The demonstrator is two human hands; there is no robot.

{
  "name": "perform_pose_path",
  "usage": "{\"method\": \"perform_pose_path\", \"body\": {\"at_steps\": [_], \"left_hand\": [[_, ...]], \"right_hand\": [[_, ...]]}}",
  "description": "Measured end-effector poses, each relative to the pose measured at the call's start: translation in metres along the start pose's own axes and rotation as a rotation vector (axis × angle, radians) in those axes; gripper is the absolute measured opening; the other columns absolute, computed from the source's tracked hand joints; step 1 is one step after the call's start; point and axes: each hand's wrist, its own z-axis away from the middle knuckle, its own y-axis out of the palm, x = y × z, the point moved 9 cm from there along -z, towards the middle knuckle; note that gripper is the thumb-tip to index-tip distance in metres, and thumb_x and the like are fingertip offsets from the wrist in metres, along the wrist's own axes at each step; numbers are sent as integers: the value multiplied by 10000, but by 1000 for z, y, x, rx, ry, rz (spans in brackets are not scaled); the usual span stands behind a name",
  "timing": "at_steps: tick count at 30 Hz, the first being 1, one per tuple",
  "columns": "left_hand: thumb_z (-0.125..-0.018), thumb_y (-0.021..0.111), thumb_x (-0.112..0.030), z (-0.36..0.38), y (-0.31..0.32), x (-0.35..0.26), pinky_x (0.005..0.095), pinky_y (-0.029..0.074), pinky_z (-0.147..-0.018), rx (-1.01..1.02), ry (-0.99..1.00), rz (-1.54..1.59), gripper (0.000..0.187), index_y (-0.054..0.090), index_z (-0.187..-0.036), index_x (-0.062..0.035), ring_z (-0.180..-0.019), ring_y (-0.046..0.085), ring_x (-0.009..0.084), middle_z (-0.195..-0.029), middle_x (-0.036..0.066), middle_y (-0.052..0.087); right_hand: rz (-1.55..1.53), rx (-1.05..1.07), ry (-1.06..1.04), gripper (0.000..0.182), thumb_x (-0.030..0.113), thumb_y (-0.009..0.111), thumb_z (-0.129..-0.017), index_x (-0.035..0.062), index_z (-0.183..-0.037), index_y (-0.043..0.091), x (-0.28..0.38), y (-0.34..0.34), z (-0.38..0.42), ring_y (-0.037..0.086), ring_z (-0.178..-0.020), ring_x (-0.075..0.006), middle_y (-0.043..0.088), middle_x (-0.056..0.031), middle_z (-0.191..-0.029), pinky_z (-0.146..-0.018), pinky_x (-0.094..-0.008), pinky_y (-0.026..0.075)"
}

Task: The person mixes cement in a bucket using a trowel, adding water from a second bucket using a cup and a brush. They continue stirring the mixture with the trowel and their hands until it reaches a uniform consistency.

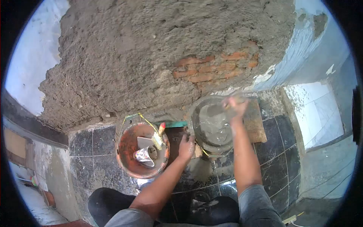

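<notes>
Two bare hands work at a grey bucket (211, 125) of wet mortar that stands on the dark tiled floor (90, 151) at the foot of a rough plastered wall (151, 56). With the grey bucket as the landmark: the left hand (186, 145) rests against its near left rim, fingers curled over the edge and pressed onto it, steadying it rather than lifting it. The right hand (236, 105) is over the far right part of the bucket's mouth, blurred, fingers closed around a thin handle (226, 107) whose dark end reaches into the mortar; what tool it belongs to cannot be made out. Mortar fills much of the bucket, smooth and grey. Just left of the bucket stands an orange bucket (141, 151), close beside it but not clearly touching, with a yellow wire bail; inside it lie a crumpled silvery wrapper (143, 155) and a paintbrush (159, 137) leaning on its right rim with the handle tip pointing up toward the wall. Behind the grey bucket, to its right and partly under it, lies a brown flat board (255, 125). Between the two buckets, against the wall's foot, a green strip (176, 124) shows. Above the grey bucket a patch of bare red brick (211, 68) is exposed in the plaster. Right of the bucket a pale blue painted wall (314, 49) turns the corner. Below the bucket are the person's knees and dark shoes
</notes>
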Motion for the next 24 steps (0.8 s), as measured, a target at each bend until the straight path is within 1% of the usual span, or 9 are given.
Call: {"method": "perform_pose_path", "body": {"at_steps": [3, 6, 9, 12, 15, 19, 21, 23, 24], "left_hand": [[-992, 573, -332, 1, 1, 18, 337, 497, -837, -58, -10, 5, 533, 516, -1339, 68, -956, 627, 214, -1186, 170, 648], [-968, 589, -297, 12, -1, -5, 338, 489, -861, -34, -62, 25, 498, 541, -1309, 63, -985, 626, 217, -1169, 171, 653], [-956, 593, -239, 11, 0, -21, 342, 475, -891, -61, -28, 66, 433, 571, -1267, 61, -1021, 625, 227, -1159, 165, 661], [-955, 586, -193, -14, 10, 10, 348, 465, -906, -54, -102, 229, 392, 578, -1253, 62, -1045, 621, 235, -1155, 159, 665], [-957, 578, -157, -16, 17, 5, 350, 464, -901, -8, -59, 440, 358, 584, -1249, 50, -1031, 624, 239, -1155, 152, 668], [-950, 592, -162, -19, 13, 13, 390, 483, -855, -184, 39, 185, 296, 583, -1174, 30, -962, 648, 261, -1064, 198, 684], [-953, 590, -184, -13, 9, 1, 414, 482, -850, -214, 75, 85, 296, 577, -1157, 30, -956, 653, 296, -1042, 217, 683], [-959, 585, -203, -4, 6, -9, 425, 479, -860, -185, 8, -15, 309, 574, -1162, 30, -966, 653, 325, -1043, 222, 680], [-964, 581, -219, -1, 4, -16, 423, 480, -878, -156, 19, -4, 316, 576, -1159, 29, -977, 655, 341, -1045, 235, 675]], "right_hand": [[197, 12, -7, 146, 87, 680, -788, 43, -841, 551, -100, -34, 21, 606, -603, -173, 602, -65, -696, -542, -305, 482], [177, 169, 163, 195, 79, 739, -766, 29, -855, 572, -74, -14, 26, 619, -623, -187, 603, -60, -695, -555, -316, 501], [99, -19, 127, 152, 60, 703, -770, 22, -843, 574, -70, -30, 50, 621, -612, -191, 616, -74, -716, -565, -325, 516], [198, -33, 117, 65, 38, 616, -785, 27, -823, 565, -17, -4, 50, 616, -590, -194, 627, -95, -740, -561, -335, 526], [249, 163, -109, 46, 44, 531, -781, 39, -822, 550, 74, 31, 0, 605, -565, -194, 593, -95, -713, -537, -342, 528], [121, 117, -160, 49, 53, 522, -786, 43, -829, 543, 113, 55, -15, 588, -545, -199, 555, -81, -675, -533, -329, 532], [481, 170, -619, 128, 36, 574, -813, 46, -936, 543, 50, 29, 6, 586, -569, -213, 564, -85, -694, -545, -351, 531], [316, 74, -308, 260, 32, 636, -828, 48, -1055, 510, -69, -23, 24, 601, -619, -210, 593, -86, -749, -565, -364, 526], [269, -4, 30, 336, 33, 668, -832, 49, -1112, 485, -126, -48, 27, 611, -647, -206, 611, -87, -785, -575, -368, 523]]}}
